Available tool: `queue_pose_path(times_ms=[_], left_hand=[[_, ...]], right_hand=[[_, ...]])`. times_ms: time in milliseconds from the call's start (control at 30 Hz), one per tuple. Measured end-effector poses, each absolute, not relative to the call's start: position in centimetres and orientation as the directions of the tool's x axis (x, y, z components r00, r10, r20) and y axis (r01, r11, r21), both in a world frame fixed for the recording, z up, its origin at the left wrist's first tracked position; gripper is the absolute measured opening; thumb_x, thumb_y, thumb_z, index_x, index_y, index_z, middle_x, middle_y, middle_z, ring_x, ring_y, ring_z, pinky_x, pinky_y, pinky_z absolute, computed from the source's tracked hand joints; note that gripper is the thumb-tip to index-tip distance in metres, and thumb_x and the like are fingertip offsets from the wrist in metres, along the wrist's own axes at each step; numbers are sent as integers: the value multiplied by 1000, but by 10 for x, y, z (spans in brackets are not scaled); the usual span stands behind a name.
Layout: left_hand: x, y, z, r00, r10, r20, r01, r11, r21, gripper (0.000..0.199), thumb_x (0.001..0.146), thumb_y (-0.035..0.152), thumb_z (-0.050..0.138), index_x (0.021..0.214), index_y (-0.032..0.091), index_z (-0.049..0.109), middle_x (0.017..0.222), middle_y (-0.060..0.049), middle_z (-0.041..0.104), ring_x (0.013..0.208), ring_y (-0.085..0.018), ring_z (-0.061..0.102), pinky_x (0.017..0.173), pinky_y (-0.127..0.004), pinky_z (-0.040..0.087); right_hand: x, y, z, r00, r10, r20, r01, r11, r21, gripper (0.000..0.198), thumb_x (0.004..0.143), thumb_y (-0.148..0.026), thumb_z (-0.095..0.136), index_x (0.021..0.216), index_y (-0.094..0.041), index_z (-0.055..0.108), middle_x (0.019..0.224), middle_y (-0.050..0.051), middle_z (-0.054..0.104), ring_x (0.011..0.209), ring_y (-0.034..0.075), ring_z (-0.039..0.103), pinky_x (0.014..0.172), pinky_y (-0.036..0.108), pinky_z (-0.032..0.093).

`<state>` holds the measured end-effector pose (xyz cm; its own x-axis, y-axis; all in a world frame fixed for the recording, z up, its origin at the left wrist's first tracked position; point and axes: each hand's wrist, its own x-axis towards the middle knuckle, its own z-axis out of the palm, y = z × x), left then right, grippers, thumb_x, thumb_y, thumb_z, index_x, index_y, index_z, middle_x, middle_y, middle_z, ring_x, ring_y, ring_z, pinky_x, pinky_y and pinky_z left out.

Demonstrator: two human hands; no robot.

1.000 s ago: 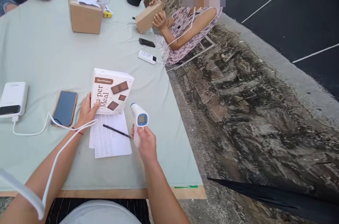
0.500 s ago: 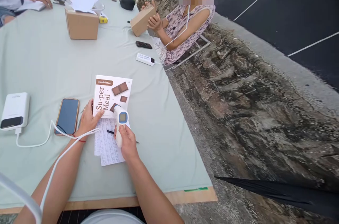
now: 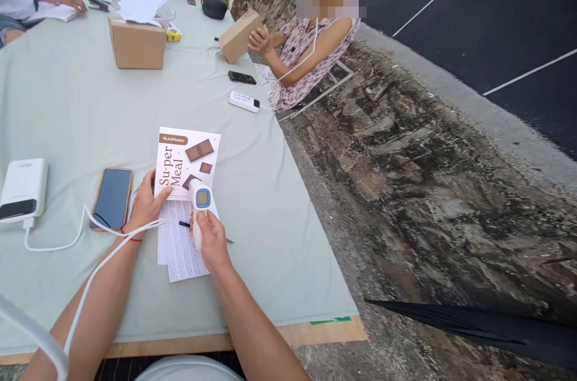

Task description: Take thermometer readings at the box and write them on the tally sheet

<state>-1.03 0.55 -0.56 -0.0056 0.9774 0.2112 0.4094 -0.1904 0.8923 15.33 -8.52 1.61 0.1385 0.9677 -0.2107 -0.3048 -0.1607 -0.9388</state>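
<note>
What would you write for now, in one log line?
left hand: holds NutriMotion box | right hand: grips white handheld device, pointed toward box | table: printed papers, pen, phone

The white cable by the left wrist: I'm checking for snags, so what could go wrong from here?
The white cable crosses the left wrist, so if the left hand moves the box, it might tug the power bank or catch the phone.

The pen shows partly behind the right hand, so a low sweep with the handheld device could knock it.
</note>
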Motion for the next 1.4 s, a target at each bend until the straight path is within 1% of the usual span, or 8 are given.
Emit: queue_pose_path(times_ms=[133,333,500,700,1033,1167,1333,1400], left_hand=[[-10,5,-6,-12,981,194,407,-172,897,81,85,74,59,141,16,50,136,-18,66,124,-36,65,104,-53,51],[-10,5,-4,-6,981,193,398,-174,901,83,84,76,59,142,18,50,137,-17,66,124,-36,64,104,-53,51],[-11,6,-3,20,979,202,402,-193,895,91,79,82,60,142,17,50,137,-17,66,125,-37,64,104,-53,51],[-10,7,-4,5,979,204,413,-188,891,83,83,77,60,140,18,51,135,-16,67,121,-35,65,101,-51,52],[-11,9,-1,-6,977,212,402,-191,895,80,82,74,64,139,19,51,134,-16,68,121,-35,66,101,-50,53],[-11,9,0,-16,983,185,431,-161,888,83,81,77,62,139,18,51,135,-17,67,122,-37,65,102,-53,53],[-12,10,-1,-11,983,182,425,-160,891,86,81,77,62,142,18,48,139,-18,65,125,-37,64,104,-54,52],[-12,10,-2,-2,981,194,410,-176,895,87,81,76,62,144,17,46,139,-19,64,125,-37,64,105,-54,52]], right_hand=[[153,-85,17,134,961,-240,-321,-187,-928,59,75,-79,69,76,-22,54,62,-5,47,58,13,41,54,28,35],[152,-85,17,125,961,-245,-321,-194,-927,57,76,-78,69,78,-23,55,63,-4,49,59,13,43,56,28,36],[149,-84,23,127,957,-262,-352,-204,-914,57,75,-78,71,77,-23,53,64,-4,49,59,13,43,54,28,35],[150,-84,32,126,953,-275,-348,-217,-912,59,71,-78,73,75,-23,53,63,-5,46,58,12,42,53,27,35],[173,-106,58,250,958,-142,-224,-86,-971,51,77,-72,70,81,-23,58,72,-2,53,65,14,44,61,28,40],[178,-111,65,258,958,-124,-213,-69,-975,48,79,-69,70,82,-22,59,72,-2,53,66,14,45,64,28,42],[183,-113,67,274,953,-129,-191,-78,-979,47,80,-68,69,79,-22,59,68,-3,52,63,14,44,60,28,39],[189,-112,62,292,949,-117,-157,-73,-985,45,81,-66,68,82,-22,62,70,-2,55,65,15,47,62,28,41]])
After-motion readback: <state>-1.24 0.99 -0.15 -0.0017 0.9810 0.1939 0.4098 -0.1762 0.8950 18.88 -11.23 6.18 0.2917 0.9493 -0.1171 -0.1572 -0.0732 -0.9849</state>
